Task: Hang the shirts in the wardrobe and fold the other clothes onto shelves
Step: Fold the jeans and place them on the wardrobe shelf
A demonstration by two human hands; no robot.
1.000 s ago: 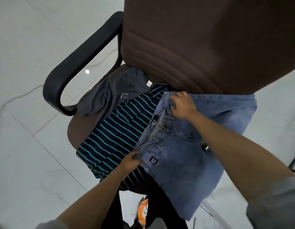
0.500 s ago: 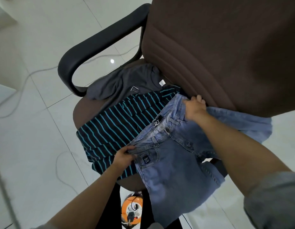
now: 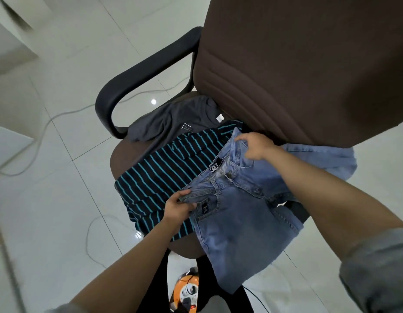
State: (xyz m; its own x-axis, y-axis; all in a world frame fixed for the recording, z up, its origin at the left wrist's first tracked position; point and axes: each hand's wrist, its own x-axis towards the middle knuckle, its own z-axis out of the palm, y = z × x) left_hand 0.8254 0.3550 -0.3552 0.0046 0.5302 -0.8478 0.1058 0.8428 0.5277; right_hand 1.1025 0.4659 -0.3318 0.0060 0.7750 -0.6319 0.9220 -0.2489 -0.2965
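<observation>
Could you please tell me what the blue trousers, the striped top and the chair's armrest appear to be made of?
Blue trousers: faded denim, shown by stitched seams and a rivet button. Black top with teal stripes: soft knit, probably cotton jersey, draping in folds. Curved black armrest: smooth matte plastic or rubbery foam, unclear which.

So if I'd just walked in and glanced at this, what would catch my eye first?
Probably the blue jeans, spread over the front of the brown chair with a leg hanging off the seat edge; the left hand and right hand both grip the waistband. Beside them on the seat lies a black shirt with bright teal stripes, overlapping a grey T-shirt further back.
</observation>
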